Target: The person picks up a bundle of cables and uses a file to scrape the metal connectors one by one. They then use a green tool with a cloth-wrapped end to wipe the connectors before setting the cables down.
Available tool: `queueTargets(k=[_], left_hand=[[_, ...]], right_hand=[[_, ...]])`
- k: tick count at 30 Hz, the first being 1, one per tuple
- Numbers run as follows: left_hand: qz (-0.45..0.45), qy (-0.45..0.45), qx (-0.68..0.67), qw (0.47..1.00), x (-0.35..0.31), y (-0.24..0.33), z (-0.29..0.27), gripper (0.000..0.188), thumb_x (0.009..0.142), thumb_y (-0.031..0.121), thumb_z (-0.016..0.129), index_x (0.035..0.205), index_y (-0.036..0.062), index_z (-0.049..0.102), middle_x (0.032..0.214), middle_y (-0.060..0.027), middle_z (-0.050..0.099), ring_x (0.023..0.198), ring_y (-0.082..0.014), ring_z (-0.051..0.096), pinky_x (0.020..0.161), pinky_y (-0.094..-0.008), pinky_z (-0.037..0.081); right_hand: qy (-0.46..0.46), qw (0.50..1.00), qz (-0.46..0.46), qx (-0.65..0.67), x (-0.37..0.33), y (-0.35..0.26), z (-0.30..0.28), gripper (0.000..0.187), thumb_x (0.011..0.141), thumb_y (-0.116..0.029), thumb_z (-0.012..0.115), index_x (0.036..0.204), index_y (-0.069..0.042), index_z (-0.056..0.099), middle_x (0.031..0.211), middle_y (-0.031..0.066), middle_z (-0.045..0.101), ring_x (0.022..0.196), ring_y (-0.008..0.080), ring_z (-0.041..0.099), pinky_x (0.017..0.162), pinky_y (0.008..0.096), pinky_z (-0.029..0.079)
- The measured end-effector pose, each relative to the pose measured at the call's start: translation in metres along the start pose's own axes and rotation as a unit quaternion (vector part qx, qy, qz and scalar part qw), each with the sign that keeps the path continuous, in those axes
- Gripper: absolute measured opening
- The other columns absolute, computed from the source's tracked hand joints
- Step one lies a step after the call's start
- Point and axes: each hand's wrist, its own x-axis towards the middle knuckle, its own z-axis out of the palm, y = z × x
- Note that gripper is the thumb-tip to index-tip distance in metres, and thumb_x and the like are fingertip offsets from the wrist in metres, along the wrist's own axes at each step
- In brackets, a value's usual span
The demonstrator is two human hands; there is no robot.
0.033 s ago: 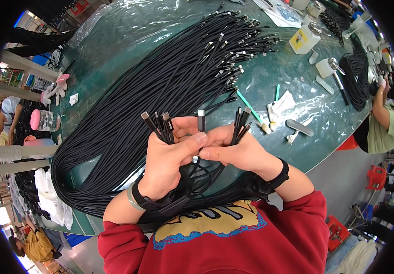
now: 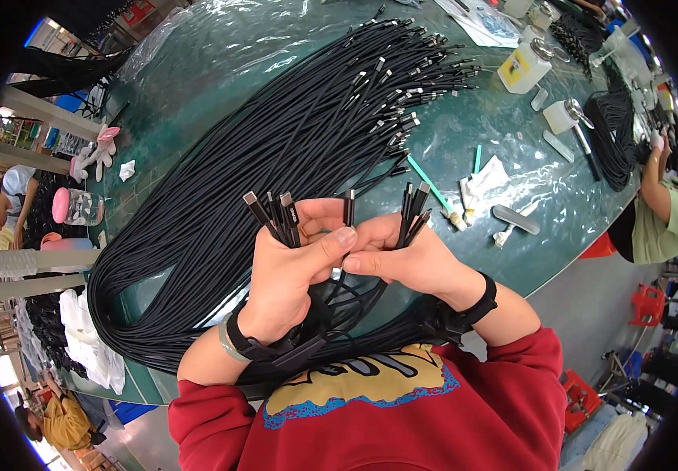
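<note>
My left hand [image 2: 296,255] is closed round several black USB cables, whose plugs [image 2: 282,216] fan up above the thumb. In my right hand [image 2: 405,255], also closed, is another bunch of cable plugs [image 2: 413,206]. Between the two hands one plug [image 2: 350,208] stands upright, pinched by the fingertips at its base, its narrow side toward me. Cable lengths [image 2: 347,302] loop below the hands and run toward my red sweatshirt. Just beyond lies a large bundle of black cables [image 2: 237,149] with metal-tipped ends.
Right of the bundle lie a green-handled brush [image 2: 433,184], a crumpled tissue [image 2: 489,179] and a clear plastic piece [image 2: 515,219]. Two dispenser bottles [image 2: 525,67] stand farther back. A pink-lidded jar [image 2: 84,207] is at the left edge. Other people sit on both sides.
The single plug between my fingertips has turned about its length, from its broad face to its narrow side. Both hands stay in place.
</note>
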Motion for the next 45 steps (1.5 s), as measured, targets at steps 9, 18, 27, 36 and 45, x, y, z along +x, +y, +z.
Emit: queueTargets(k=[9,18,27,36,45], left_hand=[[0.006,0.013,0.023,1.0,-0.002,0.001,0.0,0.027,0.075,0.004,0.061,0.1,0.0002,0.053,0.077,-0.0049,0.06,0.049,-0.0008,0.042,0.039,-0.014,0.024],[-0.01,-0.031,-0.011,0.999,0.002,0.001,-0.004,0.026,0.08,0.008,0.057,0.103,-0.0001,0.052,0.075,-0.0029,0.06,0.05,0.0002,0.04,0.04,-0.0144,0.024],[-0.013,-0.124,-0.031,0.992,0.007,-0.004,0.003,0.038,0.09,0.026,0.038,0.118,-0.0006,0.042,0.092,-0.004,0.057,0.063,-0.0035,0.043,0.053,-0.0171,0.031],[0.019,-0.048,-0.008,0.999,0.008,-0.014,0.003,0.039,0.09,0.026,0.039,0.117,-0.0006,0.042,0.095,-0.0023,0.054,0.063,-0.0045,0.039,0.055,-0.018,0.032],[-0.006,-0.038,-0.061,0.997,0.007,-0.004,-0.007,0.031,0.08,0.009,0.056,0.108,-0.0007,0.049,0.078,0.0004,0.054,0.052,-0.0005,0.041,0.041,-0.015,0.025]], right_hand=[[0.008,0.999,-0.025,0.028,0.003,0.01,0.002,0.02,0.072,-0.008,0.067,0.065,-0.008,0.049,0.064,-0.0056,0.052,0.059,0.001,0.046,0.051,0.0162,0.032],[0.008,0.995,-0.052,0.09,0.003,0.006,0.007,0.016,0.074,-0.006,0.065,0.069,-0.006,0.049,0.069,-0.0032,0.054,0.065,0.0036,0.05,0.058,0.0178,0.039],[0.001,0.99,-0.078,0.114,0.005,0.011,0.01,0.011,0.08,-0.009,0.057,0.084,0.001,0.055,0.075,0.0035,0.059,0.067,0.0077,0.054,0.063,0.0205,0.043],[0.082,0.994,-0.065,0.027,0.004,0.018,0.007,0.011,0.079,-0.01,0.06,0.08,0.0,0.055,0.07,-0.0008,0.056,0.061,0.0037,0.05,0.055,0.0177,0.039],[0.102,0.993,-0.061,0.007,0.003,0.018,0.008,0.013,0.079,-0.011,0.061,0.083,0.0,0.056,0.069,-0.0024,0.054,0.062,0.0017,0.047,0.053,0.0169,0.035]])
